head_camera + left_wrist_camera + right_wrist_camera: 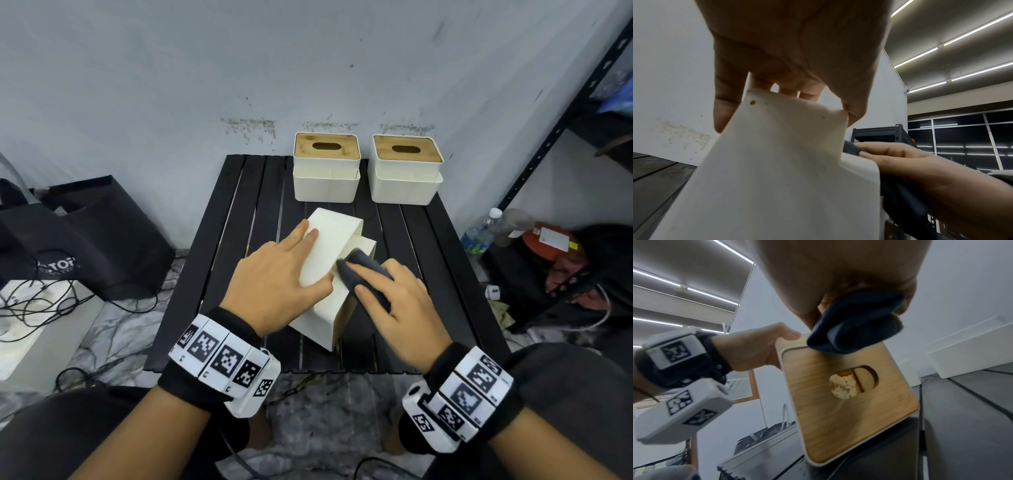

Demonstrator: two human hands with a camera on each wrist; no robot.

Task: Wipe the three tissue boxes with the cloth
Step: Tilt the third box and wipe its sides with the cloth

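One cream tissue box (pixel 327 260) on its side, wooden lid (pixel 846 395) with oval slot.

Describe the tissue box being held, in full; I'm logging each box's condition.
The tissue box is cream-white, plastic-looking, with a wooden lid that has an oval slot. It lies tipped on its side on the black slatted table, lid facing the person's right. The left hand rests flat on its upturned side; the right hand presses a dark cloth against its upper edge.
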